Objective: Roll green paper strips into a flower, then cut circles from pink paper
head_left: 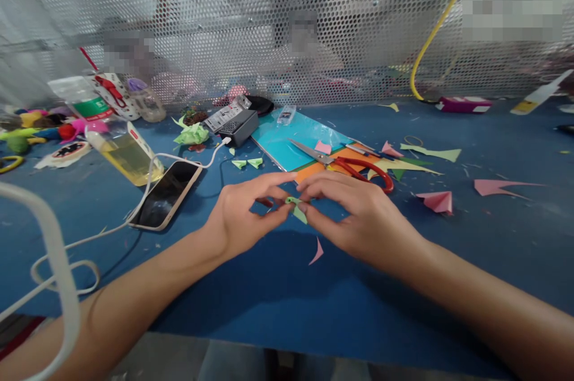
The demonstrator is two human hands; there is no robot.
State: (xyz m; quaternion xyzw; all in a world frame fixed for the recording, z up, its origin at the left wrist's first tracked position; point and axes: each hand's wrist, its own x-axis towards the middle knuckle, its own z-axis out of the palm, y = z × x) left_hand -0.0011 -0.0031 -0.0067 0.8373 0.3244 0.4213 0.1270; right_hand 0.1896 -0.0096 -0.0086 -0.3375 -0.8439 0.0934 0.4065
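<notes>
Between my two hands, above the blue table, is a small piece of light green paper (299, 213), rolled or curled at its upper end. My left hand (251, 207) pinches it from the left with thumb and fingertips. From the right, my right hand (347, 204) also pinches it. Just beyond my hands lie red-handled scissors (365, 171) on orange and turquoise paper (293, 139). Two small green folded paper pieces (247, 163) rest ahead of my left hand. A curved pink paper scrap (317, 252) lies below my hands.
A phone (168, 197), a white cable (130, 219), a bottle of yellowish liquid (121, 154) and a dark box (239, 127) stand at left. Pink scraps (437, 201) and a glue bottle (536, 95) are at right. Perforated metal sheet (251, 10) closes off the back.
</notes>
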